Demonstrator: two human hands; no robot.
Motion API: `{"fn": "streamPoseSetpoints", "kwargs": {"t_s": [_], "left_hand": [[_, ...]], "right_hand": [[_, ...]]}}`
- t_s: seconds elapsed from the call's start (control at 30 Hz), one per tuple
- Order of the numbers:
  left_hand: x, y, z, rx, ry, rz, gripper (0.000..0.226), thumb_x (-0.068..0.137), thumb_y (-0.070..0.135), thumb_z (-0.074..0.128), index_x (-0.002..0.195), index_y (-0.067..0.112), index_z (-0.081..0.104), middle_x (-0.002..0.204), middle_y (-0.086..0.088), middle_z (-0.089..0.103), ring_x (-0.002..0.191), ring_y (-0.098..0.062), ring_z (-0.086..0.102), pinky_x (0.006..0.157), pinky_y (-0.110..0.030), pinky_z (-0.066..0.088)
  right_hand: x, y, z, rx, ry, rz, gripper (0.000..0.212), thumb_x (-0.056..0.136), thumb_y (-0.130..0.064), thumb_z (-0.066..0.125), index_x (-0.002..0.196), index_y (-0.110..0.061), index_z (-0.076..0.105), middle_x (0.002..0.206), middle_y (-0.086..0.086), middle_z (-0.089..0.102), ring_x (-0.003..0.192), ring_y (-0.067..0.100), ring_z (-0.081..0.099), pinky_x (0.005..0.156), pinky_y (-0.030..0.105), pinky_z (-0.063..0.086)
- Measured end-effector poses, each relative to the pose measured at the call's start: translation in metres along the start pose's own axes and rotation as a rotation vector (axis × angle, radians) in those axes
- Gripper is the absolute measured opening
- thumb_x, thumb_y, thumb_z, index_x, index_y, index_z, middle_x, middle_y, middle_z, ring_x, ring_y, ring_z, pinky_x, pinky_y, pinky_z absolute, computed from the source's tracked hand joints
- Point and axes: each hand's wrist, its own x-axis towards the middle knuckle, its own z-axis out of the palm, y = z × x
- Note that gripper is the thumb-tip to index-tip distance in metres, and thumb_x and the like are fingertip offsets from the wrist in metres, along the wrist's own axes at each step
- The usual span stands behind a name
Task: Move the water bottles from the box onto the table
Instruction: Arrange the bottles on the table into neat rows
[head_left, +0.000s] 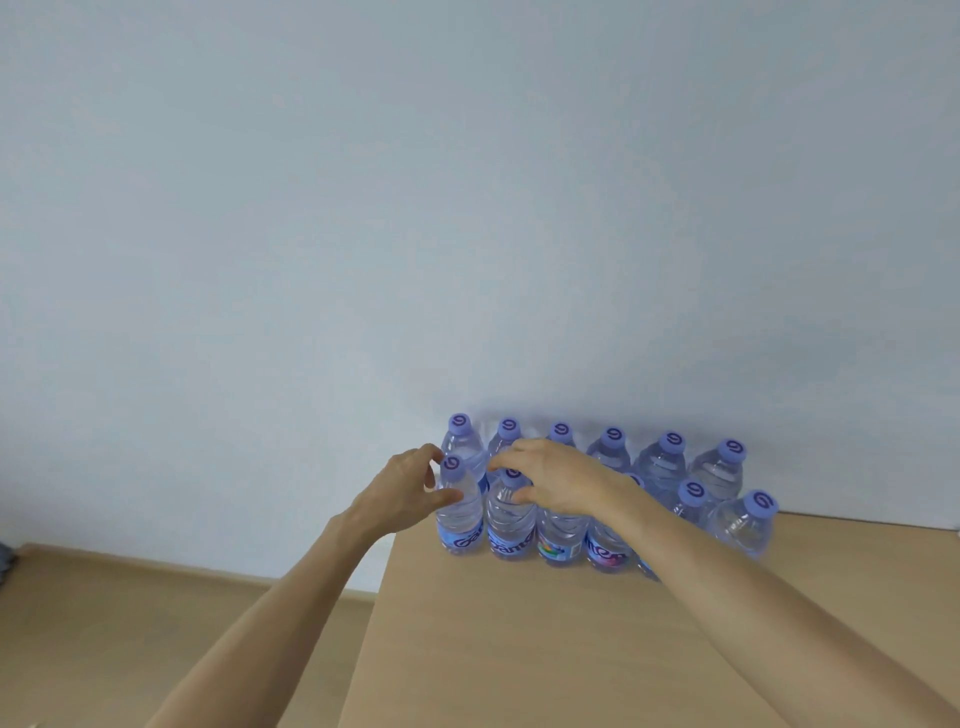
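Head view: 2 rows of bottles (665, 462) stand on the surface (519, 649) against the wall (467, 208). Left hand (402, 496) curls round the front-left bottle (460, 514) at its neck; right hand (556, 480) pinches the second front bottle (510, 519) just beside it.

Both bare forearms stretched forward, left hand (402, 493) curled, fingers and thumb closed round the neck of the front-left bottle (462, 517), right hand (561, 478) cupped just right of that bottle, its grip not discernible.
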Motion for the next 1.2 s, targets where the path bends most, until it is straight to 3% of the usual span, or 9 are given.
{"fn": "streamPoseSetpoints", "kwargs": {"t_s": [0.13, 0.27, 0.47, 0.6, 0.7, 0.8, 0.9, 1.0, 1.2], "left_hand": [[0.012, 0.004, 0.005, -0.001, 0.038, 0.02, 0.036, 0.082, 0.045, 0.069, 0.096, 0.017, 0.05, 0.083, 0.003, 0.058, 0.075, -0.018, 0.055, 0.06, -0.027, 0.041], [0.02, 0.003, 0.003, 0.018, 0.011, 0.147, 0.027, 0.086, 0.03, 0.067, 0.084, 0.015, 0.044, 0.084, -0.002, 0.049, 0.075, -0.022, 0.045, 0.062, -0.027, 0.032], [0.026, -0.006, -0.003, 0.028, -0.086, 0.32, 0.016, 0.089, 0.019, 0.063, 0.104, 0.019, 0.057, 0.097, 0.014, 0.045, 0.083, -0.017, 0.046, 0.064, -0.011, 0.032], [0.025, -0.007, -0.003, 0.066, -0.055, 0.317, 0.043, 0.089, 0.025, 0.065, 0.13, 0.021, 0.052, 0.12, 0.006, 0.051, 0.099, -0.018, 0.052, 0.08, -0.028, 0.043], [0.023, -0.001, -0.002, 0.128, -0.034, 0.199, 0.038, 0.084, 0.041, 0.068, 0.108, 0.016, 0.052, 0.102, -0.001, 0.055, 0.087, -0.021, 0.053, 0.071, -0.031, 0.043], [0.023, 0.008, -0.003, 0.12, -0.054, 0.182, 0.03, 0.086, 0.031, 0.065, 0.085, 0.008, 0.046, 0.085, -0.003, 0.053, 0.077, -0.028, 0.052, 0.064, -0.035, 0.041], [0.022, 0.01, -0.006, 0.143, -0.075, 0.272, 0.019, 0.091, 0.022, 0.061, 0.099, 0.007, 0.056, 0.101, -0.002, 0.056, 0.089, -0.029, 0.055, 0.076, -0.04, 0.047], [0.021, 0.007, -0.008, 0.184, -0.084, 0.334, 0.026, 0.094, 0.018, 0.058, 0.12, 0.016, 0.057, 0.121, 0.0, 0.053, 0.097, -0.027, 0.056, 0.08, -0.04, 0.047], [0.018, 0.006, -0.011, 0.231, -0.047, 0.275, 0.038, 0.089, 0.035, 0.063, 0.122, 0.019, 0.053, 0.117, 0.0, 0.057, 0.096, -0.025, 0.057, 0.079, -0.039, 0.049]], "right_hand": [[0.003, -0.006, -0.001, 0.021, -0.001, 0.067, 0.04, 0.092, -0.018, 0.06, 0.131, -0.026, 0.054, 0.112, 0.001, 0.055, 0.103, 0.022, 0.055, 0.084, 0.042, 0.048], [0.002, -0.009, -0.002, 0.011, -0.009, 0.108, 0.039, 0.092, -0.017, 0.061, 0.129, -0.025, 0.055, 0.111, 0.0, 0.055, 0.102, 0.022, 0.055, 0.083, 0.042, 0.049], [0.002, -0.013, 0.0, -0.022, -0.003, 0.129, 0.029, 0.091, -0.015, 0.059, 0.12, -0.014, 0.058, 0.11, 0.005, 0.056, 0.099, 0.024, 0.055, 0.078, 0.04, 0.047], [0.003, -0.015, -0.002, -0.028, -0.005, 0.141, 0.029, 0.091, -0.016, 0.06, 0.12, -0.016, 0.058, 0.111, 0.005, 0.056, 0.099, 0.024, 0.055, 0.082, 0.042, 0.048], [0.003, -0.016, -0.002, -0.031, 0.0, 0.151, 0.029, 0.091, -0.016, 0.06, 0.12, -0.017, 0.058, 0.11, 0.005, 0.055, 0.099, 0.024, 0.054, 0.083, 0.043, 0.048], [0.003, -0.017, -0.001, -0.041, 0.002, 0.16, 0.027, 0.09, -0.017, 0.061, 0.117, -0.017, 0.058, 0.109, 0.005, 0.055, 0.098, 0.025, 0.055, 0.082, 0.044, 0.048], [0.002, -0.016, -0.001, -0.048, 0.002, 0.164, 0.031, 0.09, -0.02, 0.062, 0.121, -0.018, 0.058, 0.109, 0.006, 0.056, 0.097, 0.026, 0.056, 0.082, 0.044, 0.049], [0.003, -0.016, -0.002, -0.044, 0.004, 0.165, 0.028, 0.089, -0.019, 0.063, 0.116, -0.015, 0.058, 0.108, 0.006, 0.055, 0.096, 0.025, 0.056, 0.083, 0.045, 0.049], [0.003, -0.018, -0.001, -0.038, 0.012, 0.168, 0.023, 0.089, -0.015, 0.063, 0.111, -0.01, 0.059, 0.106, 0.007, 0.055, 0.094, 0.027, 0.057, 0.081, 0.045, 0.05]]}}
